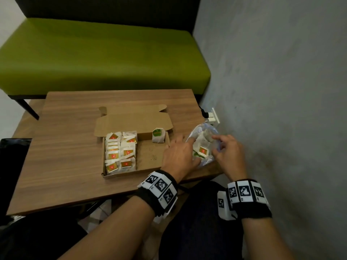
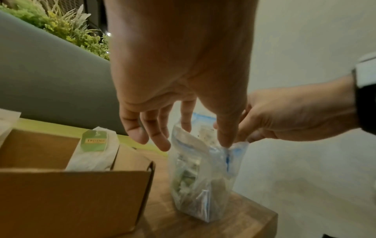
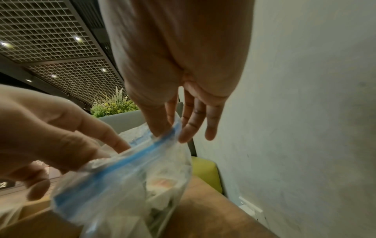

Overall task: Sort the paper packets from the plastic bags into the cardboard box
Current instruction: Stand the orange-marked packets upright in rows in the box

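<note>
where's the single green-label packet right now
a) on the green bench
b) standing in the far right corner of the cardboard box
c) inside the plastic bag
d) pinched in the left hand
b: the green-label packet stands alone in the far right corner of the cardboard box, apart from the red-label packets stacked on the box's left side, while both hands work at the plastic bag.

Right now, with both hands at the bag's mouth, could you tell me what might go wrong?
1. The bag stands near the table corner by the wall; a tug from the left hand or right hand could tip it off.
2. It holds mixed packets, so a red one could land beside the green packet in the box.
</note>
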Demonstrator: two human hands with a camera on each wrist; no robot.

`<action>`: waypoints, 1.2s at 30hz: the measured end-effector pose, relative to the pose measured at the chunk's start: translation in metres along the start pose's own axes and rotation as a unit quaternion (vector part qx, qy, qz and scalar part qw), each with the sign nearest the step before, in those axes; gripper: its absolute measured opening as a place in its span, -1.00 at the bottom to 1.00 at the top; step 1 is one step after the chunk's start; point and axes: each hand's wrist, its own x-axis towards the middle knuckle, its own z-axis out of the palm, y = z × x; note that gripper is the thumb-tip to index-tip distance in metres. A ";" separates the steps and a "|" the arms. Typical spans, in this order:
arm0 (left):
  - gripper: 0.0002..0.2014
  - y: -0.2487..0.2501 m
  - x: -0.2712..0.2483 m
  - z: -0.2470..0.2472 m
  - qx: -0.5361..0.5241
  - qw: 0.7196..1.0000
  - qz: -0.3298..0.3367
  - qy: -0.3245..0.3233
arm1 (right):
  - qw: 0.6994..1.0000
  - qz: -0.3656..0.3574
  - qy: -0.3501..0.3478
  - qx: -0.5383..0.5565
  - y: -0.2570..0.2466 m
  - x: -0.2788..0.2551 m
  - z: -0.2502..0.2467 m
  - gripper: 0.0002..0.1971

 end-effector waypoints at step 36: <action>-0.22 0.009 0.005 0.010 -0.065 0.997 -0.020 0.019 | 0.987 0.037 -0.082 -0.137 -0.002 0.014 0.014 -0.77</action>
